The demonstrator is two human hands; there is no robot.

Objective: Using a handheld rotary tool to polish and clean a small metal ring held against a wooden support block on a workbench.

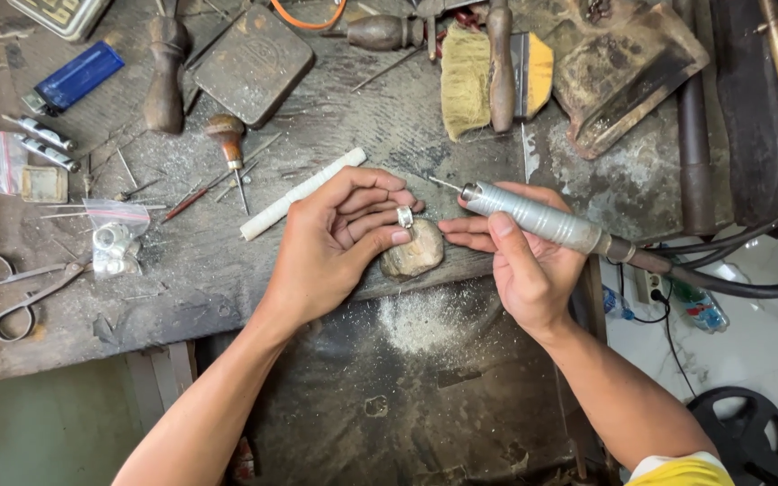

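Between the hands: small stiff silver ring (405, 216), pinched in left hand (339, 238) fingertips; right hand (515, 261) closed round rotary handpiece (538, 219); light, likely slippery, best gripped by edges

We see our two bare forearms, no watch, rings or gloves on the left hand (330, 243) or the right hand (520, 261). At our right upper arm a yellow sleeve (682, 472) shows, edged with a white band.
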